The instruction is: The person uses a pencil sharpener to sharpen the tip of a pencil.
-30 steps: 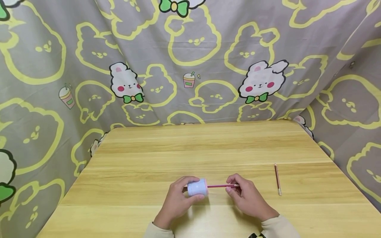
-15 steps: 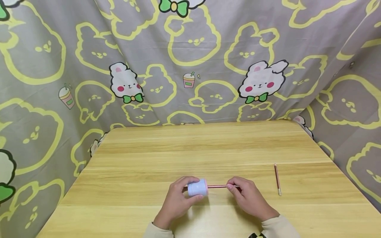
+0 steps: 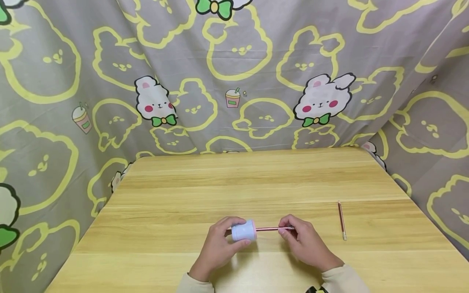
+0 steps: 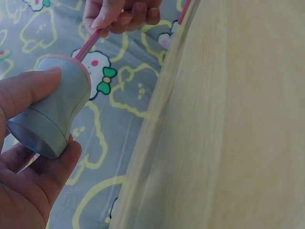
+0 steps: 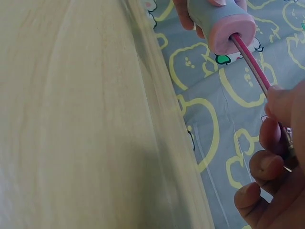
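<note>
A light blue pencil sharpener (image 3: 243,230) with a pink end lies sideways in my left hand (image 3: 221,247), gripped between thumb and fingers over the near part of the table. In the right wrist view a red striped pencil (image 5: 251,63) goes into the hole in the sharpener's pink face (image 5: 220,38); its tip is hidden inside. My right hand (image 3: 305,242) pinches the pencil near its other end with thumb and forefinger. The left wrist view shows the sharpener's rounded body (image 4: 59,102), with the thumb on its upper side and fingers beneath.
A second red pencil (image 3: 342,220) with a pale end lies on the wooden table (image 3: 183,191), to the right of my right hand. A grey curtain (image 3: 256,57) with yellow cartoon outlines hangs behind and along both sides of the table.
The right thumb and forefinger have shifted against each other on the pencil, first forward, then back, and its visible side looks different. The left hand and sharpener have stayed nearly still.
</note>
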The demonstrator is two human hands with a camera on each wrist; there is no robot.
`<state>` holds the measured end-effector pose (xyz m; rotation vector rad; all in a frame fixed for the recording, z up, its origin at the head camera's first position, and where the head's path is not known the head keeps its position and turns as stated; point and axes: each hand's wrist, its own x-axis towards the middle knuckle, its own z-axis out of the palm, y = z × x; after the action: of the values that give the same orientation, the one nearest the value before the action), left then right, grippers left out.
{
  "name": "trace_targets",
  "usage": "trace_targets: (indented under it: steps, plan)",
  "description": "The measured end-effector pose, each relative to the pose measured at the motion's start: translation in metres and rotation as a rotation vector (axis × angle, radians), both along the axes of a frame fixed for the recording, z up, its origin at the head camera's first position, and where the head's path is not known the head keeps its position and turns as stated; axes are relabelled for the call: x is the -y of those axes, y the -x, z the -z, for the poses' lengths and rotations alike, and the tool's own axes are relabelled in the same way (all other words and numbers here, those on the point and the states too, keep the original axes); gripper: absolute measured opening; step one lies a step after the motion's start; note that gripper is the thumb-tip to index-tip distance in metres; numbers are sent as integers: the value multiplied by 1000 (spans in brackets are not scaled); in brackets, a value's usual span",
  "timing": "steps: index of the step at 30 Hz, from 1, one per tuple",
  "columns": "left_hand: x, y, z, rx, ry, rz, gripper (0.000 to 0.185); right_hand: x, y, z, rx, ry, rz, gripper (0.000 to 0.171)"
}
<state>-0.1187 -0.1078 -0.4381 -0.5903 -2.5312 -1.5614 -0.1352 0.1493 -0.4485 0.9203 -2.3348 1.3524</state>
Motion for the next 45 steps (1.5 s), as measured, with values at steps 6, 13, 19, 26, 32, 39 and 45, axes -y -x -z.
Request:
trace_targets:
  steps: [6, 13, 19, 26, 32, 39, 45]
  plan:
    - [0, 0, 0, 10, 0, 3, 41, 0, 1, 0, -36, -37, 32, 16]
    - [0, 0, -1, 8, 2, -7, 41, 0, 1, 1, -9, -67, 55, 8]
    - [-1, 0, -1, 13, 1, -14, 41, 0, 1, 2, 24, -37, 21, 12]
    - [-1, -1, -3, 16, 8, -1, 41, -1, 2, 4, -49, -60, 49, 13]
    - [0, -1, -3, 19, 4, -7, 41, -1, 2, 3, -6, -60, 54, 10]
    - [0, -1, -1, 2, 1, -2, 41, -1, 2, 3, 13, -28, 26, 16]
    - [1, 0, -2, -16, 6, 3, 42, -1, 3, 3, -32, -21, 23, 19]
